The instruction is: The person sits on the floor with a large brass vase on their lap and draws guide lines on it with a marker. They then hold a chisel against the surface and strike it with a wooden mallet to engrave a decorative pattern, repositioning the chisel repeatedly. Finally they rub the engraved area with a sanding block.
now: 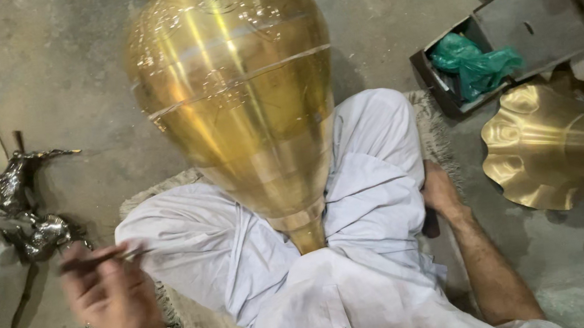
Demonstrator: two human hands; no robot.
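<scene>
A large brass vessel (239, 104), bulb-shaped and narrowing to a neck, rests neck-down in the lap of a person who sits cross-legged in white clothing. Its wide body leans away toward the far side of the scene. Bands of fine engraved pattern circle the upper part, while the lower part toward the neck looks plain and polished; judging from that, the decorative work on the far bands seems done and the near portion may remain, though motion blur makes the detail hard to read.

The left hand (114, 295), blurred, is closed around a thin dark tool (99, 259), a slim rod or graver, held near the left knee and apart from the vessel. The right hand (439, 192) lies on the right side, beside the knee, fingers curled down against the mat; whether it grips anything cannot be told. Neither hand touches the vessel.

The person sits on a pale woven mat (193, 326) spread over a rough grey concrete floor (58, 73). To the left lie several dark metal horse figurines (20, 189), with more near the lower left corner. To the right, a second brass piece with a fluted, flaring rim (544, 152) lies on its side, and beyond it an open dark box (510, 40) holds crumpled green plastic (476, 61). The room looks like a floor-level metal workshop, dimly lit, with the brass catching warm reflections.
</scene>
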